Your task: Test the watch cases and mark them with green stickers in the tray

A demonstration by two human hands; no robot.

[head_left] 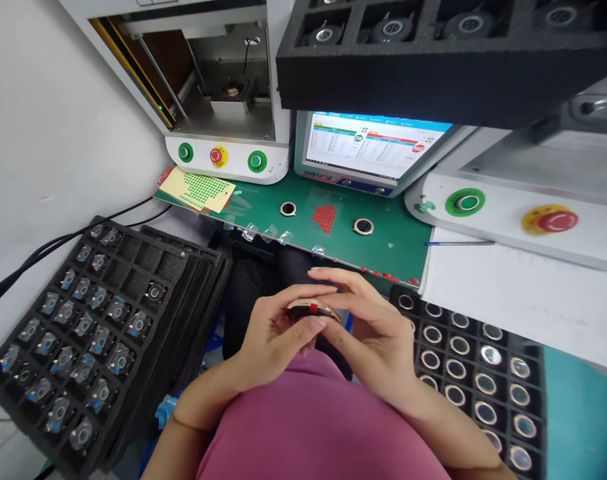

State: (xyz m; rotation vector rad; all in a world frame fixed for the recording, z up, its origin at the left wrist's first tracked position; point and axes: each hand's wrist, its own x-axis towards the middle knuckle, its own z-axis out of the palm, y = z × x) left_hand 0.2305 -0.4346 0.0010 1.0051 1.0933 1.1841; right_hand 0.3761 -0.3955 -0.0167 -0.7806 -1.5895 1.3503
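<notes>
A round watch case [299,311] with a dark face and a pale rim is held edge-on in front of my chest. My left hand [273,330] is closed around its left side, thumb along the near edge. From the right, my right hand [376,327] pinches the case with thumb and fingers. A small red sticker [314,308] lies on the rim between my thumbs. On the green mat beyond my hands lie two more watch cases, one on the left [288,209] and one on the right [364,227]. Between them is a sheet of red stickers [325,219].
Stacked foam trays [148,263] with bagged watch parts stand at left. Another black tray [470,327] of watch cases is at right. A monitor [368,150] sits between two machines with buttons. A foam tray [408,80] overhangs it. A pen [460,244] lies on paper.
</notes>
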